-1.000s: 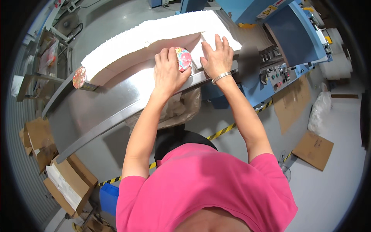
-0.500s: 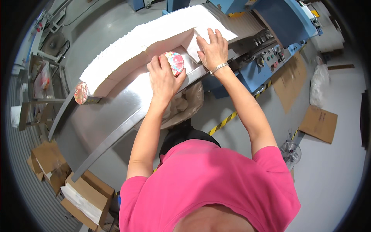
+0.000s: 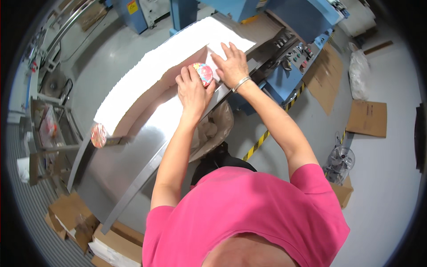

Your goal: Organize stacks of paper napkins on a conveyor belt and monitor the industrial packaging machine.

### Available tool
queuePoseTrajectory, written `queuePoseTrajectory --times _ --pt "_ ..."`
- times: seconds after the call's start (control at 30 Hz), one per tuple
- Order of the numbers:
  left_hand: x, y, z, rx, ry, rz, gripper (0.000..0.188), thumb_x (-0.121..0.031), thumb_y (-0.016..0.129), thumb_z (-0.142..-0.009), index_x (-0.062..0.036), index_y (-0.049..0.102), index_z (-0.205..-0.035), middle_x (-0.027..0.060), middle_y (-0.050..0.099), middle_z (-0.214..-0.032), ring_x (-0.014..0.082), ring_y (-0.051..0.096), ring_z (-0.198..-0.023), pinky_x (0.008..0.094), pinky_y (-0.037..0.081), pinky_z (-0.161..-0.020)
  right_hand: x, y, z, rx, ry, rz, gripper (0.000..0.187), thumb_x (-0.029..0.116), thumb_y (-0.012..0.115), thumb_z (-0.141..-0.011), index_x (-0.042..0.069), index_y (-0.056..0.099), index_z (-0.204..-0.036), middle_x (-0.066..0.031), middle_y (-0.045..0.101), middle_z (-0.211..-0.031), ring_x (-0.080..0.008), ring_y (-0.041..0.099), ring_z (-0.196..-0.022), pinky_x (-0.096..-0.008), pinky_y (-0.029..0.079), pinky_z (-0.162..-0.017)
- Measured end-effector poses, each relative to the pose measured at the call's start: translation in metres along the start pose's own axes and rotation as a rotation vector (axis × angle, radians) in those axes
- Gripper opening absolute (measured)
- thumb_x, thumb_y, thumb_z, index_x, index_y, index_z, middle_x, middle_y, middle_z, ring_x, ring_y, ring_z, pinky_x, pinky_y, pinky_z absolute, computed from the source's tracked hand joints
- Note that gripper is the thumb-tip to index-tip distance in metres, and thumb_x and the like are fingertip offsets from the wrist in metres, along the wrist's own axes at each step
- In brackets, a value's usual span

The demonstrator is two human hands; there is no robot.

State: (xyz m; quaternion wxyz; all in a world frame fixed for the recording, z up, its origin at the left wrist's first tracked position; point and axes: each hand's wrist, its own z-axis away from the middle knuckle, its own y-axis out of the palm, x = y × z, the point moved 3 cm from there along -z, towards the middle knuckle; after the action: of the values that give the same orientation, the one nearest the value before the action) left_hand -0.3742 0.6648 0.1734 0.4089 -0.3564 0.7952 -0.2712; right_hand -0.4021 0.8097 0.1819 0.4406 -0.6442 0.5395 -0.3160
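The steel bench (image 3: 118,171) leaves bare room along its near edge; a long white stack (image 3: 147,73) lines the far side. The right hand (image 3: 232,69) rests spread at the stack's right end; the left hand (image 3: 193,93) grips a colourful round block (image 3: 204,74) between.

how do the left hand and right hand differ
The left hand curls around a colourful disc; the right hand is spread over the white stack. The right hand has a silvery bracelet at the wrist; the left hand has none. Both show their backs.
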Motion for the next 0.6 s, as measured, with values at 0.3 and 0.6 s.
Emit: queuePoseTrajectory --times 0.3,0.6 --pt "-0.007 0.026 -0.015 0.071 0.028 -0.117 0.068 -0.031 0.071 -0.071 0.0054 0.041 -0.12 0.0237 0.044 -0.117 0.0424 0.043 -0.102 0.0465 0.038 -0.089 -0.01 -0.039 0.024 0.072 -0.044 -0.188 0.082 0.025 0.08 -0.057 0.026 0.043 -0.131 -0.0117 0.031 -0.142 -0.0339 0.029 -0.129 -0.0464 0.029 -0.102" --pt "-0.026 0.033 -0.004 0.105 -0.02 -0.173 0.064 -0.031 0.059 -0.083 0.0043 0.035 -0.131 0.0308 0.036 -0.131 0.0483 0.036 -0.115 0.0493 0.031 -0.098 -0.142 -0.082 0.156 -0.01 0.173 -0.396 0.069 0.017 0.074 -0.067 0.017 0.044 -0.129 -0.0141 0.037 -0.136 -0.0347 0.035 -0.125 -0.0459 0.036 -0.096"
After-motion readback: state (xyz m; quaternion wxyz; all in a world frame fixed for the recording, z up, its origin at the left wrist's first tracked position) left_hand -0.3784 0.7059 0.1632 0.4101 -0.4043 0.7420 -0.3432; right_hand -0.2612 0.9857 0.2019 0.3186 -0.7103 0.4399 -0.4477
